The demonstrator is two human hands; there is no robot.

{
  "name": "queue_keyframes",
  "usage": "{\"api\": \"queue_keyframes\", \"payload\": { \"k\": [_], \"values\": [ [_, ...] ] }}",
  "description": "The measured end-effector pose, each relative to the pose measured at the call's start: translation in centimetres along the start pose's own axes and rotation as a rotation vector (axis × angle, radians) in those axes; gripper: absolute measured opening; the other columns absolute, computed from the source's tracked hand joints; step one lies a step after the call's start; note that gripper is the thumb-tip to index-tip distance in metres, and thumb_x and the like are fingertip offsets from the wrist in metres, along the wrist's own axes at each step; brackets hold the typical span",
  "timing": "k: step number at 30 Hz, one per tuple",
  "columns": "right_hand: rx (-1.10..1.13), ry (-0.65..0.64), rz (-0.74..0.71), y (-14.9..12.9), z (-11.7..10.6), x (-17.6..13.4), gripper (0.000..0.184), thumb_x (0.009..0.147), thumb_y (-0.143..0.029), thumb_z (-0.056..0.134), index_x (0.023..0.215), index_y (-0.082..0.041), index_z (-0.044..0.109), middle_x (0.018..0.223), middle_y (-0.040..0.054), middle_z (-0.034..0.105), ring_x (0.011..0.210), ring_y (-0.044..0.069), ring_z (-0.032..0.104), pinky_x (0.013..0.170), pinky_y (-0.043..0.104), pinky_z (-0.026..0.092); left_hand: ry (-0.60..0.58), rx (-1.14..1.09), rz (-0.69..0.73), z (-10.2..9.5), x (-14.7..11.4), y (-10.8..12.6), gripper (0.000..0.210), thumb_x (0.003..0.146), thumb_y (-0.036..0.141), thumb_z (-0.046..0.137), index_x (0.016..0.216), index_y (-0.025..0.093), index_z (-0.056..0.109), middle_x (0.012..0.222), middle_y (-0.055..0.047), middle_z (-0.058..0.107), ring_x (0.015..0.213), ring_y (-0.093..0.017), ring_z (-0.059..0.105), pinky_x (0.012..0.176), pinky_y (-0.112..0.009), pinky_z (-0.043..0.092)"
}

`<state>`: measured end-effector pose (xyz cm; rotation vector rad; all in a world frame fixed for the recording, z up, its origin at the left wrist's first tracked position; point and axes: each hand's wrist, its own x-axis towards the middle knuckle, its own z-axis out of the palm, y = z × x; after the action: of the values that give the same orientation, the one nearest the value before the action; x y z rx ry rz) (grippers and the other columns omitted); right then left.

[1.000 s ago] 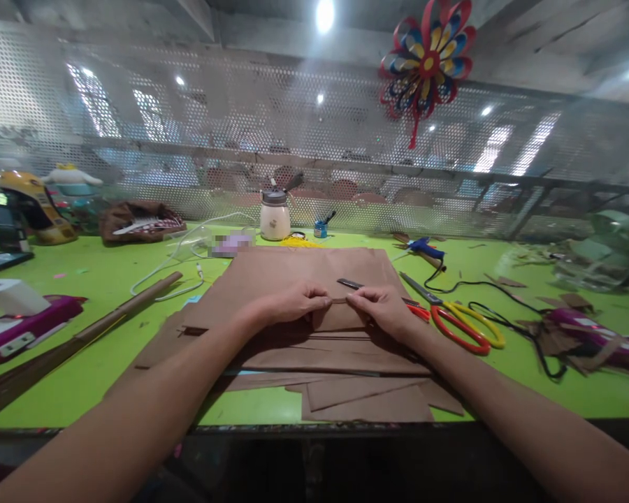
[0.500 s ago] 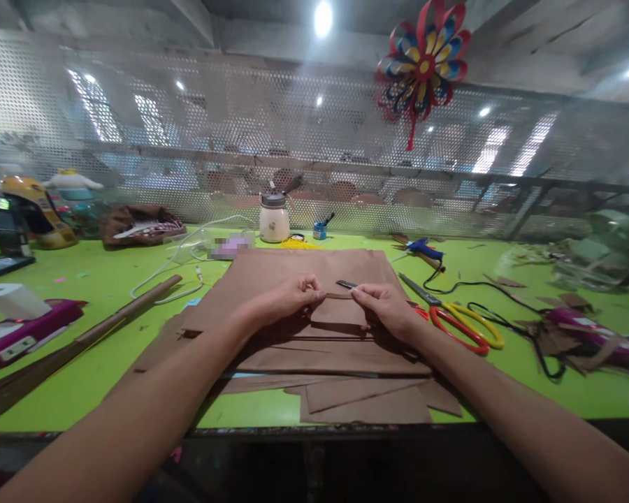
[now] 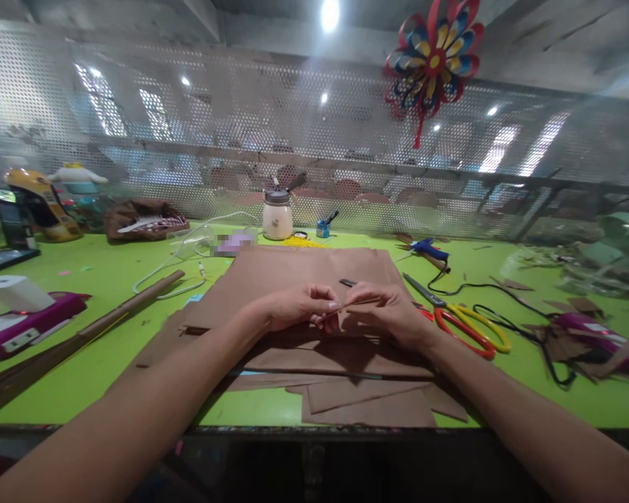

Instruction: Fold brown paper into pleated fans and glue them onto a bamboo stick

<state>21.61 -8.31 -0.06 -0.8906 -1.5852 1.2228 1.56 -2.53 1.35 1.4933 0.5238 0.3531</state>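
Left hand (image 3: 301,307): above the stack's near half, thumb and forefinger pinched on the paper piece's left end.
Right hand (image 3: 398,314): above the stack's right side, fingers closed together on the piece's other end.
Paper piece (image 3: 355,306): over the stack's near half; long axis runs roughly side to side, left end a little nearer the person. The two-ended grip probably keeps it steady for folding or creasing.
Stack (image 3: 283,269): brown paper, lying flat, seemingly doubling as a work surface.
Scissors (image 3: 449,308): right of the stack, handles towards the person, likely for easy reach.
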Motion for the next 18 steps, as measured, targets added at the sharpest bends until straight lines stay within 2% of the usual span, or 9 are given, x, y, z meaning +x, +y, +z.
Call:
{"api": "queue_keyframes", "payload": {
  "k": [3,6,9,11,14,16,18],
  "values": [
    [0.099,0.020,0.039,-0.46,0.42,-0.15,0.031,0.072,-0.037,0.064,0.096,-0.017,0.064,0.085,0.0047,0.065,0.073,0.016,0.061,0.069,0.030,0.049,-0.026,-0.015,-0.026,0.23,0.16,-0.13,0.024,0.072,0.031,0.063,0.087,0.013,0.061,0.073,-0.004,0.064,0.063,-0.010,0.056,0.058,-0.022,0.040],
    [0.106,0.025,0.051,-0.35,0.25,-0.01,0.030,0.074,-0.037,0.062,0.095,-0.016,0.062,0.084,0.0046,0.065,0.074,0.016,0.060,0.070,0.030,0.048,0.046,-0.089,0.009,0.08,0.51,-0.27,0.028,0.075,0.035,0.060,0.091,0.012,0.061,0.079,-0.005,0.062,0.064,-0.010,0.054,0.061,-0.023,0.041],
    [-0.089,-0.011,0.085,0.00,-0.21,0.20,0.027,0.079,-0.040,0.055,0.088,-0.015,0.063,0.073,0.0015,0.061,0.063,0.011,0.054,0.058,0.023,0.043,0.197,-0.107,0.047,-0.12,0.69,-0.12,0.037,0.078,0.046,0.053,0.093,0.013,0.059,0.082,-0.005,0.061,0.068,-0.011,0.054,0.061,-0.022,0.041],
    [-0.292,-0.023,0.061,0.15,-0.42,0.32,0.028,0.080,-0.040,0.053,0.084,-0.015,0.064,0.065,-0.0009,0.057,0.056,0.009,0.048,0.052,0.021,0.037,0.272,-0.021,0.038,-0.05,0.61,0.06,0.042,0.077,0.052,0.049,0.093,0.014,0.059,0.079,-0.003,0.060,0.066,-0.010,0.052,0.058,-0.020,0.040],
    [-0.535,-0.016,-0.028,0.28,-0.41,0.50,0.027,0.081,-0.038,0.050,0.078,-0.014,0.064,0.060,-0.0019,0.054,0.054,0.010,0.045,0.052,0.022,0.036,0.252,0.205,0.020,0.37,0.42,0.13,0.041,0.072,0.051,0.057,0.087,0.013,0.059,0.064,0.001,0.055,0.051,-0.007,0.044,0.047,-0.019,0.034],
    [-0.633,-0.004,-0.079,0.35,-0.29,0.60,0.025,0.081,-0.035,0.049,0.078,-0.015,0.065,0.064,-0.0006,0.058,0.059,0.012,0.049,0.056,0.023,0.038,0.231,0.298,0.015,0.64,0.40,0.02,0.037,0.068,0.047,0.062,0.081,0.013,0.059,0.054,0.004,0.049,0.044,-0.007,0.040,0.043,-0.019,0.030],
    [-0.689,0.008,-0.105,0.39,-0.19,0.68,0.023,0.080,-0.032,0.050,0.079,-0.016,0.066,0.070,0.0008,0.062,0.064,0.014,0.053,0.061,0.025,0.040,0.258,0.337,0.018,0.77,0.45,-0.08,0.032,0.068,0.043,0.063,0.075,0.013,0.057,0.049,0.005,0.045,0.043,-0.007,0.038,0.042,-0.019,0.030]
  ]
}}
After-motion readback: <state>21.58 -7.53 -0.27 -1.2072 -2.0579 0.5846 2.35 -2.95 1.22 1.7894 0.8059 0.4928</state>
